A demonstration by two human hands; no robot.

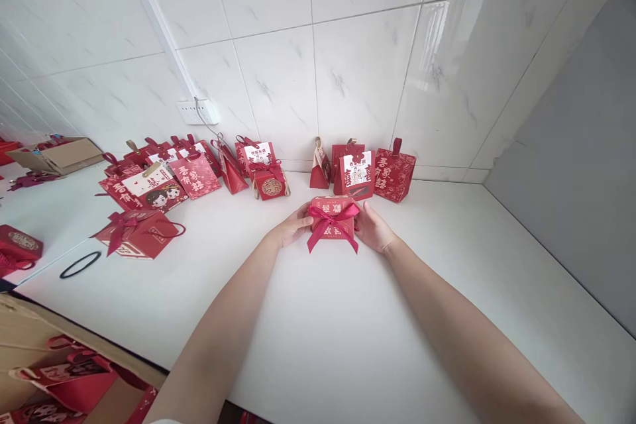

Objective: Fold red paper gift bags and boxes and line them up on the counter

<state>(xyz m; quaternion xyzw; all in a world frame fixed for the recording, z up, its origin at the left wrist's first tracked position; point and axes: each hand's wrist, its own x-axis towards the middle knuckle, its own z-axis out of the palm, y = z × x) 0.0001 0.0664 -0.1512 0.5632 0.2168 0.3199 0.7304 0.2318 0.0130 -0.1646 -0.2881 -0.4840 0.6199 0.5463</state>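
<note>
A small red gift box (332, 233) with gold characters and a dark pink ribbon bow (334, 217) sits between my two hands on the white table. My left hand (294, 225) grips its left side, the thumb near the bow's loop. On the opposite side my right hand (376, 228) is closed against the box, its fingers partly hidden behind it. Just beyond stand a red gift box with a white label (356, 172), a patterned red gift bag (394, 173) and a slim triangular red box (320, 169).
A red box with a gold emblem (271, 184) stands by the wall. Several red gift bags (196, 175) cluster at left, behind a ribboned box (142, 233) and a black ring (80, 265). A power strip (185, 112) hangs on the tiles. A cardboard carton (30, 318) is below left.
</note>
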